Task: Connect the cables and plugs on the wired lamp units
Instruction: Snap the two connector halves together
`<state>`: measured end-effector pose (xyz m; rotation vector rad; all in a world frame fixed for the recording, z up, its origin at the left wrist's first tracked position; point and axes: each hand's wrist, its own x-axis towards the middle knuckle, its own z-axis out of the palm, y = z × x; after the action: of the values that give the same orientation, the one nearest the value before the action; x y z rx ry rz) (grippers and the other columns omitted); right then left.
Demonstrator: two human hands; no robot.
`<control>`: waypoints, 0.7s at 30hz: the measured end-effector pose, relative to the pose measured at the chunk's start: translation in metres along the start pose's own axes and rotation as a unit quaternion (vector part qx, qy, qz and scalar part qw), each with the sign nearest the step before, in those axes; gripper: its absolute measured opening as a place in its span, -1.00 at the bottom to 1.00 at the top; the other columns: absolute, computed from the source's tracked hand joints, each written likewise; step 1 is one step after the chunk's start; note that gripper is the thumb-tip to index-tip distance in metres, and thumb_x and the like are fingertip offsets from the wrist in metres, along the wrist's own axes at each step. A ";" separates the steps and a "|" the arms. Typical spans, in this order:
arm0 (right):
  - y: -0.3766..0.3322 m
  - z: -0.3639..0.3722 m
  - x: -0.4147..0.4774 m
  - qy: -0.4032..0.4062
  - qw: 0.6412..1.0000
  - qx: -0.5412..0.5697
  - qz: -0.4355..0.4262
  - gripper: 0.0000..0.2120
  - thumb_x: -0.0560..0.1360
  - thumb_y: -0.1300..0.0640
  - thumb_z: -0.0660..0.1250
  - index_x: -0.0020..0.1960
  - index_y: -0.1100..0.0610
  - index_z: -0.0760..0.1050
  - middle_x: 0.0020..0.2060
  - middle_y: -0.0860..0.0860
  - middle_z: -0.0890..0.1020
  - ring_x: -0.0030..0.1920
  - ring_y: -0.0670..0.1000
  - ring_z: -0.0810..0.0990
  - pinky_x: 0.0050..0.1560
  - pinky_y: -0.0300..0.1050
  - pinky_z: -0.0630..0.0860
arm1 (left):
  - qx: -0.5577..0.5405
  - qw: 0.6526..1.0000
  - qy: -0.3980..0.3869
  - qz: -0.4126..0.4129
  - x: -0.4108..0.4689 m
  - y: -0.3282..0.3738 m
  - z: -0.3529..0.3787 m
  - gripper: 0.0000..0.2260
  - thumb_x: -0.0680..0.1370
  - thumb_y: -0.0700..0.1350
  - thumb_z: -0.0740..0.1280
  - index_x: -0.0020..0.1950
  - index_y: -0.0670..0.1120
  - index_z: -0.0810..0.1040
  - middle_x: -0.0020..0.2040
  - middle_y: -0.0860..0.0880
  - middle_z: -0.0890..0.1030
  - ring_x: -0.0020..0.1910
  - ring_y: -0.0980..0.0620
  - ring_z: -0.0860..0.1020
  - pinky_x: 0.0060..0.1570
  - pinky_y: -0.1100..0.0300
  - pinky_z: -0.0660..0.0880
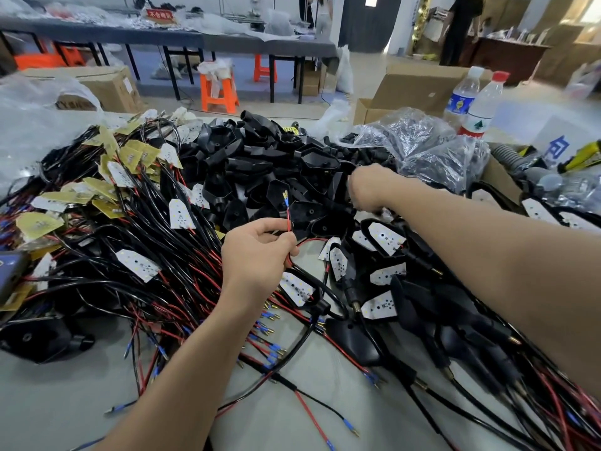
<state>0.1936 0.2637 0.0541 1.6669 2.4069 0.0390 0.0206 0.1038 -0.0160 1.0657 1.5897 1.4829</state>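
Note:
My left hand (257,252) pinches a red and black wire pair (288,219) that stands upright, its blue-sleeved terminal tips (285,195) pointing up. The wires loop down to a white LED board (296,288) below the hand. My right hand (369,187) reaches far forward into the pile of black lamp housings (276,164), its fingers curled down among them; blur hides whether it holds one. Finished black units with cables (455,320) lie under my right forearm.
A tangle of red and black wires with white and yellow LED boards (130,196) covers the left of the table. A clear plastic bag of black parts (432,148), two water bottles (474,102) and cardboard boxes (419,89) stand at the back right.

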 end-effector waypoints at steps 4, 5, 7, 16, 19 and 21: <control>-0.016 -0.029 -0.016 0.146 0.972 0.182 0.021 -0.88 0.54 0.29 0.31 -0.07 0.18 0.63 -0.11 0.12 0.69 -0.12 0.13 0.65 -0.04 0.01 0.64 | 0.037 0.999 0.019 0.005 -0.002 0.000 0.000 -0.84 0.49 -0.19 0.45 -0.09 0.09 0.70 -0.31 0.07 0.73 -0.42 0.14 0.58 -0.38 0.18 0.56; -0.024 -0.033 -0.026 0.165 0.949 0.267 0.021 -0.88 0.54 0.27 0.35 -0.12 0.12 0.61 -0.15 0.08 0.70 -0.19 0.06 0.64 -0.11 -0.04 0.61 | 0.054 0.998 0.030 0.011 -0.003 0.000 0.000 -0.86 0.49 -0.16 0.47 -0.13 0.11 0.70 -0.30 0.13 0.72 -0.39 0.18 0.62 -0.35 0.23 0.57; -0.044 -0.031 -0.053 0.180 0.842 0.509 -0.003 -0.84 0.52 0.29 0.39 -0.19 0.08 0.58 -0.20 0.11 0.72 -0.33 -0.03 0.61 -0.23 -0.11 0.59 | 0.081 0.995 0.048 0.024 -0.005 0.001 0.000 -0.85 0.49 -0.13 0.50 -0.18 0.13 0.69 -0.29 0.23 0.70 -0.34 0.25 0.65 -0.37 0.43 0.49; -0.100 0.049 -0.104 0.188 0.444 0.874 0.059 -0.83 0.68 0.28 0.21 -0.07 0.15 0.47 -0.25 0.10 0.69 -0.34 0.03 0.65 -0.31 -0.15 0.62 | 0.173 0.975 0.084 0.110 -0.009 -0.003 -0.004 -0.66 0.48 -0.27 0.45 -0.22 0.21 0.61 -0.32 0.24 0.64 -0.23 0.29 0.62 -0.15 0.42 0.54; -0.102 0.057 -0.104 0.187 0.441 0.875 0.069 -0.86 0.70 0.26 0.18 -0.02 0.16 0.46 -0.33 0.07 0.66 -0.44 0.01 0.60 -0.40 -0.18 0.58 | 0.211 0.960 0.086 0.161 -0.007 -0.005 -0.007 -0.69 0.45 -0.35 0.44 -0.13 0.10 0.70 -0.06 0.18 0.69 -0.04 0.16 0.64 0.08 0.32 0.53; -0.101 0.058 -0.103 0.183 0.449 0.872 0.067 -0.86 0.70 0.26 0.19 -0.01 0.16 0.47 -0.37 0.04 0.65 -0.48 -0.01 0.58 -0.45 -0.20 0.54 | 0.241 0.944 0.090 0.208 -0.004 -0.006 -0.007 -0.68 0.43 -0.41 0.42 -0.04 -0.01 0.76 0.09 0.11 0.64 0.13 0.13 0.55 0.21 0.52 0.30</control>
<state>0.1462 0.1261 -0.0008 2.1990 1.9819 -3.2828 0.0151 0.0967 -0.0214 1.6651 2.0122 1.5247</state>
